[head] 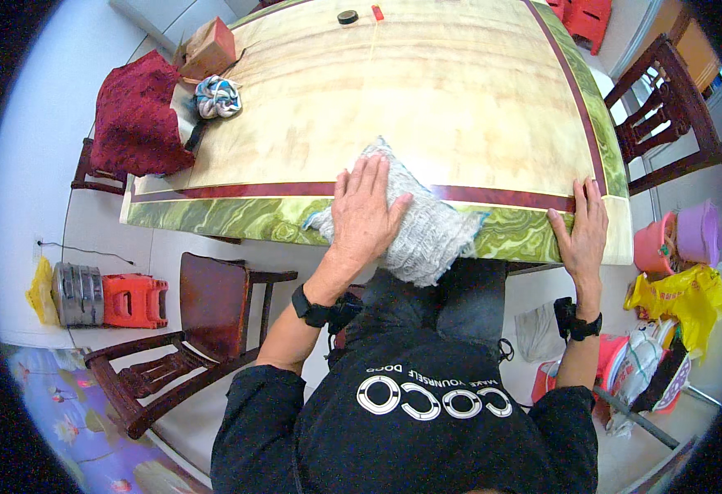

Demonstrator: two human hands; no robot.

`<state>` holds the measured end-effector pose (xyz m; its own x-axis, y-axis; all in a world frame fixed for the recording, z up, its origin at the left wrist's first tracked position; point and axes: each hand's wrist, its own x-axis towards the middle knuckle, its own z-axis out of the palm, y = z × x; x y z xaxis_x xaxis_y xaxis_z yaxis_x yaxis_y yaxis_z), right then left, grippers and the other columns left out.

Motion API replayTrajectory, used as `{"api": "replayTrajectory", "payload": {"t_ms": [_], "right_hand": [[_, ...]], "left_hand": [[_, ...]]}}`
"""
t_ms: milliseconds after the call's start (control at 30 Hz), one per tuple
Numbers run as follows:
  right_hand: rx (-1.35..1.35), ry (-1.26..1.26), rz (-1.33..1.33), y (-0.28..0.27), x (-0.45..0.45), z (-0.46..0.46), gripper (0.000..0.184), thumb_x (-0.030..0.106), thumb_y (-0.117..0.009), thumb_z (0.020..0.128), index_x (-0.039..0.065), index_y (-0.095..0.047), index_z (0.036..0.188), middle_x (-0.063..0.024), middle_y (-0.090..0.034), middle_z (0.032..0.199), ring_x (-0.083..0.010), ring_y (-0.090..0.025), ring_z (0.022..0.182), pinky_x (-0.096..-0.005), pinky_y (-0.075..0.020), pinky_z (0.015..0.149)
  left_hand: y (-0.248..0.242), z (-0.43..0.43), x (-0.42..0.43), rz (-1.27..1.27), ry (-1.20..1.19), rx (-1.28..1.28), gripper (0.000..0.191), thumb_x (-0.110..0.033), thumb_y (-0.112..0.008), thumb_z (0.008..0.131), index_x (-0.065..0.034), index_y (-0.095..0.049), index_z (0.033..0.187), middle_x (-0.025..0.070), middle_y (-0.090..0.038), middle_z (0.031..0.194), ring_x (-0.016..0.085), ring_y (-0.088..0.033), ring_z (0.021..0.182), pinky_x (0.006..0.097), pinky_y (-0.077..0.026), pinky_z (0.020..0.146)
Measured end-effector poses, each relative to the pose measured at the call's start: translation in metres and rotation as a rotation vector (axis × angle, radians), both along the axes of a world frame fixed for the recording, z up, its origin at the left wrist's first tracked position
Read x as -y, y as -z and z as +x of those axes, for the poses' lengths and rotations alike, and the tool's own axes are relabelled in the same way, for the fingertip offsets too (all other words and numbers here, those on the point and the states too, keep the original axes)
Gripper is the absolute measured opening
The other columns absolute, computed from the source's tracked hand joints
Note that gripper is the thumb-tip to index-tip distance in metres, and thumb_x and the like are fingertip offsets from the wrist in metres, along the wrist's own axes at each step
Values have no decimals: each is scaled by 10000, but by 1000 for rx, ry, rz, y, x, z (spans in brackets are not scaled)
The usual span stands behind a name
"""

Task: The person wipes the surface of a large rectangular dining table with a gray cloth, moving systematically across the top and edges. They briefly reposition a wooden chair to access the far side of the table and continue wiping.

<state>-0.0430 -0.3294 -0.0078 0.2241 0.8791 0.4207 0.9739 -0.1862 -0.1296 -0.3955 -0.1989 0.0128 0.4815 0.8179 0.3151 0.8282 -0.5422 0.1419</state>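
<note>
My left hand [366, 213] lies flat on a grey-white cloth [429, 231], fingers pointing away from me and the thumb a little apart. The cloth rests across the near edge of the marble-patterned table [299, 145], and its lower part hangs over the edge. My right hand [585, 231] rests on the green border near the table's right corner, fingers slightly spread, with nothing in it. Each wrist wears a black strap.
At the table's left are a dark red cloth [135, 117], a cardboard box [209, 49] and a bundled striped cloth [217, 97]. A tape roll [348, 16] and a small red object [377, 12] lie far back. Wooden chairs [212, 302] stand left and right [670, 117].
</note>
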Motion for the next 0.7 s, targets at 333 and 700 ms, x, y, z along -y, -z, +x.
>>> {"api": "replayTrajectory", "payload": {"t_ms": [333,700], "right_hand": [[-35,29,8,-9,-3,-8,712,415,-667,893,41,-435,1453,-201,-385,1517,-361,-349,1415,-469,-268,1159],[-60,27,17,-4,-3,-3,654,360,-665,907,32,-464,1436,-202,-421,1497,-369,-380,1395,-453,-276,1156]], "left_hand": [[-2,10,14,4,157,34,789,-498,-595,902,89,-425,1401,237,-436,1470,382,-371,1398,494,-265,1160],[5,26,19,-64,140,-46,858,-529,-545,918,100,-333,1461,247,-304,1562,363,-227,1485,494,-146,1212]]}}
